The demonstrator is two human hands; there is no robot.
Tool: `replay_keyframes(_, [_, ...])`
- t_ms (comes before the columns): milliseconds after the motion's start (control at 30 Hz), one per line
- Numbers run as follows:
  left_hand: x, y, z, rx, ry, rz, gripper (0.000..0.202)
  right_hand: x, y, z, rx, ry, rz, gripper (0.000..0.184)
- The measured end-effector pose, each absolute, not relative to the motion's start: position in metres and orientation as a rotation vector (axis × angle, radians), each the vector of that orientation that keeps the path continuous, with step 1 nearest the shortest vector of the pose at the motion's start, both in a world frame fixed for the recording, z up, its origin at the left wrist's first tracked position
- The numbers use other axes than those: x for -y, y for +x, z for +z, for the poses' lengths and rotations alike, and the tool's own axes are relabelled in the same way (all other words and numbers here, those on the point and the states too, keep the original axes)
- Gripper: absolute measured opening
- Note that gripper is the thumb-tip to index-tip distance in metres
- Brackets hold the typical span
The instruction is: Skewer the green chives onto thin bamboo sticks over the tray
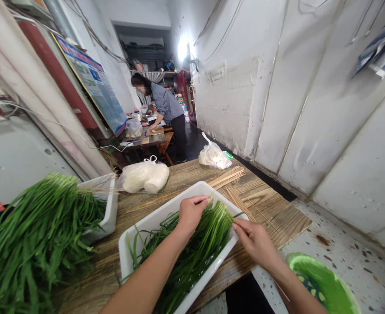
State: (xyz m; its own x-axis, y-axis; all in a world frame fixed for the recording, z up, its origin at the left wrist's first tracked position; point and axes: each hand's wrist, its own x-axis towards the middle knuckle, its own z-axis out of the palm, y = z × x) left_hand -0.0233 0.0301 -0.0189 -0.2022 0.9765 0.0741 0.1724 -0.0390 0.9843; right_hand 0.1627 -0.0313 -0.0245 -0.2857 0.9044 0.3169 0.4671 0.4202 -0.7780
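Note:
A white tray [126,250] in front of me holds a heap of long green garlic chives [208,235], their pale cut ends lined up toward the far right corner. My left hand [192,213] reaches over the tray, thumb and fingertips pinched at the chive ends on the left side of the row. At the right side of the same row, my right hand [254,240] is closed with its fingertips against the stems. A thin bamboo skewer [282,291] shows beyond its forearm, in line with that grip; the part inside the fingers is hidden.
Loose bamboo skewers [228,176] lie on the wooden table [287,222] behind the tray. Left stands a second tray [111,209] piled with skewered chives [45,218]. White plastic bags [145,175] sit farther back. A green basin [336,283] is on the floor; another person [169,104] works beyond.

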Motion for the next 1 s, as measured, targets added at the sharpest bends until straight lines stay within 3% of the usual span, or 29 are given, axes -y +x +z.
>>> replay_keyframes(333, [-0.027,-0.021,-0.019,-1.418,1.410,1.263,0.020,0.031,0.163,-0.024,1.946,-1.196,0.658,0.028])
replay_keyframes(533, [-0.023,-0.034,-0.001,-1.236,1.744,0.968,0.023,0.034,0.167,-0.027,1.934,-1.210,0.626,0.029])
replay_keyframes(667, [-0.037,-0.050,-0.010,-1.694,1.863,0.953,0.025,0.039,0.173,-0.036,1.947,-1.219,0.577,0.029])
replay_keyframes(733, [-0.044,-0.056,-0.020,-1.910,2.014,0.751,0.025,0.040,0.175,-0.039,1.952,-1.231,0.558,0.027])
replay_keyframes(833, [-0.050,-0.059,-0.034,-2.050,2.195,0.419,0.024,0.039,0.176,-0.041,1.958,-1.231,0.575,0.025])
replay_keyframes(1000, [-0.054,-0.055,-0.046,-2.158,2.230,0.287,0.023,0.037,0.174,-0.043,1.921,-1.221,0.613,0.025])
